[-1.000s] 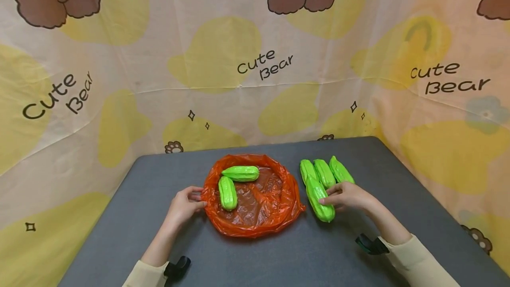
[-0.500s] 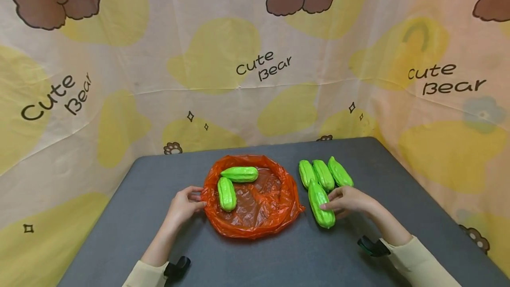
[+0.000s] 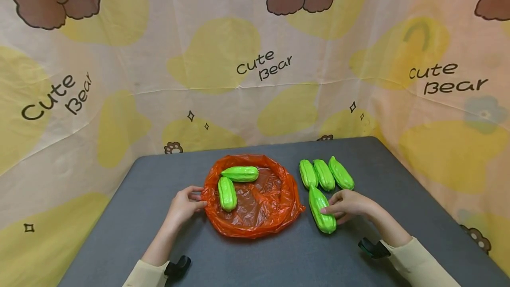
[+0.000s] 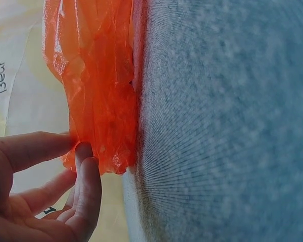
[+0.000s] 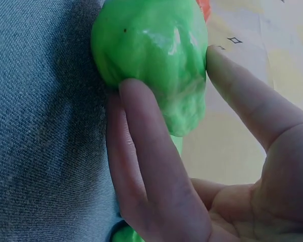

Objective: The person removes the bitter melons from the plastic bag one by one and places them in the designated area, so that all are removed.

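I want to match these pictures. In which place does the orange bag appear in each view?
Head: the bag lies just below the centre, left hand at its left rim.
Left wrist: the bag stretches down from the top, left of centre.
Right wrist: only an orange patch, likely the bag, at the top edge, right of centre.
Shared landmark: the table.

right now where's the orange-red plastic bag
In the head view, the orange-red plastic bag sits near mid-picture on the grey table, between the left hand, which pinches its left edge, and the green vegetable held by the right hand.
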Demonstrator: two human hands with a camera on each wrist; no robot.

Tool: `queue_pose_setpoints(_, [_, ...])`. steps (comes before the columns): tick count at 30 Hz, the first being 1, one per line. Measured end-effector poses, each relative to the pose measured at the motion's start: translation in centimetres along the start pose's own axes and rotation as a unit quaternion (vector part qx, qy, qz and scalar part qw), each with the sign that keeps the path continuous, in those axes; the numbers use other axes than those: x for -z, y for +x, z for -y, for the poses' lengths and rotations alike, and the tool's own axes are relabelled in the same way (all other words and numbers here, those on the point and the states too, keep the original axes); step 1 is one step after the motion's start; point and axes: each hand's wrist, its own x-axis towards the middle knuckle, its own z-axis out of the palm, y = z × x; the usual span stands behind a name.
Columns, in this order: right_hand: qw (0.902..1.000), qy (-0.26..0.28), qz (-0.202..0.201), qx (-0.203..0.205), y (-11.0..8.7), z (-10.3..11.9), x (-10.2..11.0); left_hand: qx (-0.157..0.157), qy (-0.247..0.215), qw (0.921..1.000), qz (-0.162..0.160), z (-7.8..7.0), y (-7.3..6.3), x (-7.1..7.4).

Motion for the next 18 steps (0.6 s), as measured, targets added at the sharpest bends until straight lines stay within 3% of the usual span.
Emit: queue_pose_setpoints(18, [0.9995, -0.023, -0.018, -0.011, 0.62, -0.27, -0.35, -0.002, -0.009, 1.0, 0.001, 0.14, -0.01, -0.05])
